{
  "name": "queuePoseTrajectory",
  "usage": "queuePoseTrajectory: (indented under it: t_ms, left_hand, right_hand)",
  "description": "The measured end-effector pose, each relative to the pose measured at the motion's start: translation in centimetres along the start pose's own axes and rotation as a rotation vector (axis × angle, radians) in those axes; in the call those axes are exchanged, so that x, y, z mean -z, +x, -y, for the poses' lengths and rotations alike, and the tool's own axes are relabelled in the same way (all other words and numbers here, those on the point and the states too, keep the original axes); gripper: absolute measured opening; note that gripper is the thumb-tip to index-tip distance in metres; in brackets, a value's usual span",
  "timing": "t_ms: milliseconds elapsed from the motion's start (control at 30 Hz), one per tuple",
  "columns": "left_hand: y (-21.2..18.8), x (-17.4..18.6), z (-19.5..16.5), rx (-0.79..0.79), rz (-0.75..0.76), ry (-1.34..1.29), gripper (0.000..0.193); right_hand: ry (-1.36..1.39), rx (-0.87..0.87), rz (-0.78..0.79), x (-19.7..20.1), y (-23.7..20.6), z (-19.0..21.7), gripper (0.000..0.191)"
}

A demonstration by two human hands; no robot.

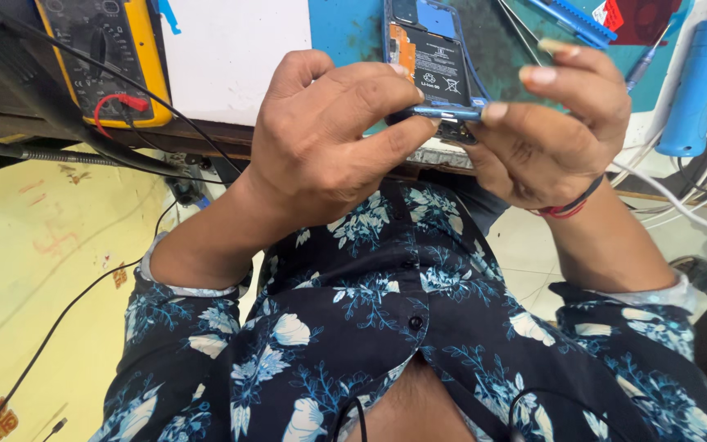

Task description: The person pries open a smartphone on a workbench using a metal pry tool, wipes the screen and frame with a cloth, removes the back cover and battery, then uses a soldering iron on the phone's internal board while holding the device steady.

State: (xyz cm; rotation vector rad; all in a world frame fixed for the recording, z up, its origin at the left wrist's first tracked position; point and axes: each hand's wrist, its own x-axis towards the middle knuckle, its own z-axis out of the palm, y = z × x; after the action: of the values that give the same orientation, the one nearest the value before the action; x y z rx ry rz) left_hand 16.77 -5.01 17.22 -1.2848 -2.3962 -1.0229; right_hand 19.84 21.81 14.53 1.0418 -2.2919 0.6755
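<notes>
Presently listed, head view. Left hand [325,139]: fingers curled, thumb and forefinger pinched on the near edge of an opened blue phone [435,61]. Right hand [554,123]: fingertips pressed against the same edge from the other side, forefinger raised above it; a red and black wristband [570,207] sits at the wrist. Phone: back cover off, dark battery and orange patch exposed, held between both hands above the desk [345,33] edge, over a teal mat. Yellow multimeter [112,57]: on the desk at far left, a red lead plugged into it, black cables trailing down. White sheet [235,57]: lying just beside the meter. Blue cylindrical tool [701,82]: at far right, white cables near it. Blue floral shirt [403,327]: fills the lower frame.
</notes>
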Motion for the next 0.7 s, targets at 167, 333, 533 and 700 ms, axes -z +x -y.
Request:
queuePoseTrajectory:
  t_ms: [167,333,533,700]
  left_hand:
    - [-0.2,0.0,0.2,0.008,-0.002,-0.012,0.025]
    - [-0.4,-0.1,0.3,0.004,0.007,-0.033,0.024]
    - [-0.6,-0.7,0.3,-0.018,-0.013,-0.012,0.022]
    - [-1.8,-1.8,0.0,-0.04,-0.033,-0.015,0.023]
  right_hand:
    - [0.124,-0.219,-0.096,-0.9,-0.9,0.6,0.031]
    - [0.32,-0.324,-0.144,-2.3,-2.2,0.9,0.051]
    - [0.213,-0.346,-0.155,-2.3,-2.6,1.7,0.05]
    - [0.058,-0.174,-0.157,-2.3,-2.7,2.7,0.045]
